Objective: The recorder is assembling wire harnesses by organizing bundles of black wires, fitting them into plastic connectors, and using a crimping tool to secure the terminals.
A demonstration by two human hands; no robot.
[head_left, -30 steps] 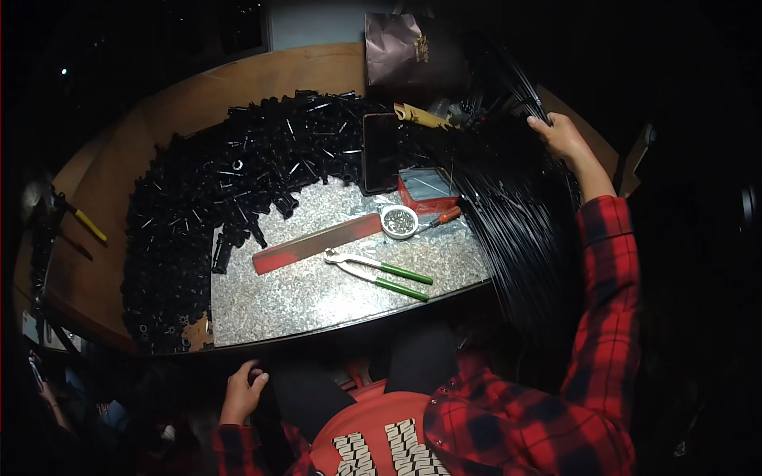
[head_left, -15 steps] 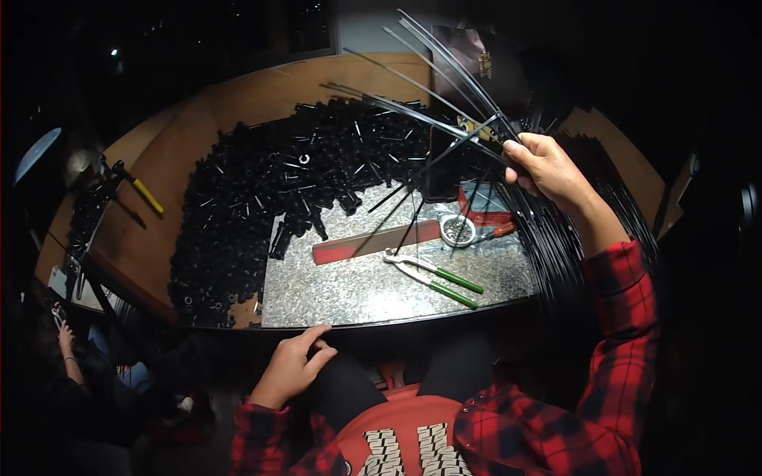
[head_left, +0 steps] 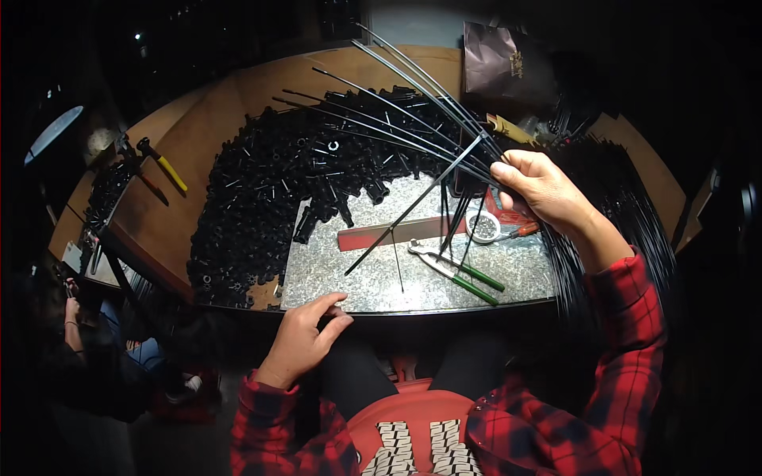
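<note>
My right hand (head_left: 540,186) is closed round one end of a bunch of thin black rods (head_left: 432,103), held up over the right part of the worktop. The rods fan out toward the upper left. Shorter thin arms hang from them, like the jointed ribs of an umbrella. At the table's front edge my left hand (head_left: 305,337) has its thumb and forefinger apart, with nothing visible between them. Green-handled pliers (head_left: 460,276) lie on the speckled stone slab (head_left: 365,287) below the rods. Beyond them is a long red-and-brown bar (head_left: 373,238).
A heap of small black parts (head_left: 262,190) covers the table's left and back. A white cup of small metal bits (head_left: 482,228) stands near a red-handled tool (head_left: 524,230). More black rods (head_left: 627,214) lie at right, a paper bag (head_left: 508,67) behind. Another person's hand (head_left: 73,309) shows at far left.
My right hand has stayed raised with the rods, whose fan has tilted further left and lower. My left hand has risen slightly toward the slab's edge. The whole view has shifted.
</note>
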